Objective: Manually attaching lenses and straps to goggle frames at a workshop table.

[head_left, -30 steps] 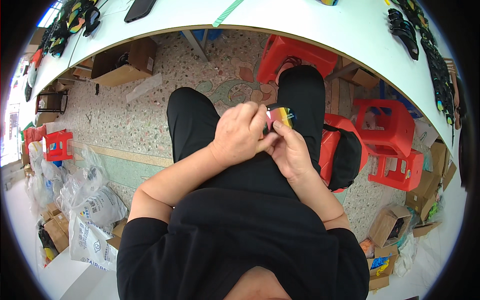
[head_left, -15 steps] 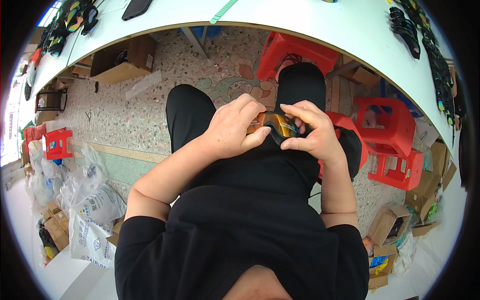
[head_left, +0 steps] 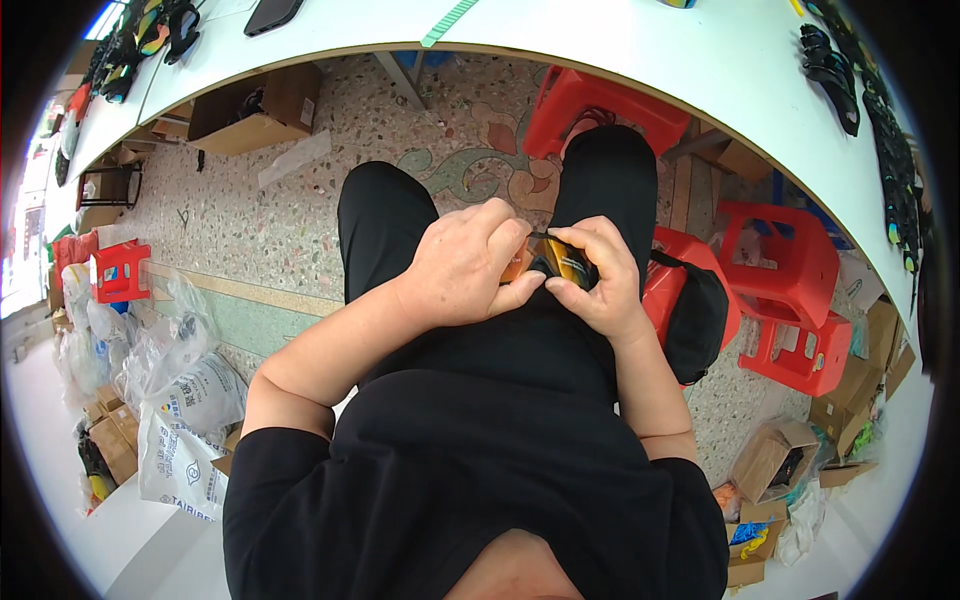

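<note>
Above my lap I hold a pair of dark-framed sports sunglasses (head_left: pixel 570 262) with orange-gold mirrored lenses. My left hand (head_left: pixel 460 262) grips one lens side, its thumb and fingers closed round it. On the other side my right hand (head_left: pixel 608 280) pinches the frame between thumb and fingers, close to the middle. Both hands cover much of the glasses, so the outer ends and any temples are hidden. The thumbs lie near each other below the nose area.
Ahead is a white table (head_left: pixel 600 30) bearing a phone (head_left: pixel 272 14), a green strip (head_left: pixel 450 20) and rows of sunglasses (head_left: pixel 888 170). Red stools (head_left: pixel 775 255) and a black bag (head_left: pixel 697 320) are at right. Cardboard boxes (head_left: pixel 255 112) and plastic sacks (head_left: pixel 195 420) sit around.
My right hand has shifted left, nearer my left hand, and now covers more of its lens. The glasses look more tilted. The whole view has shifted slightly.
</note>
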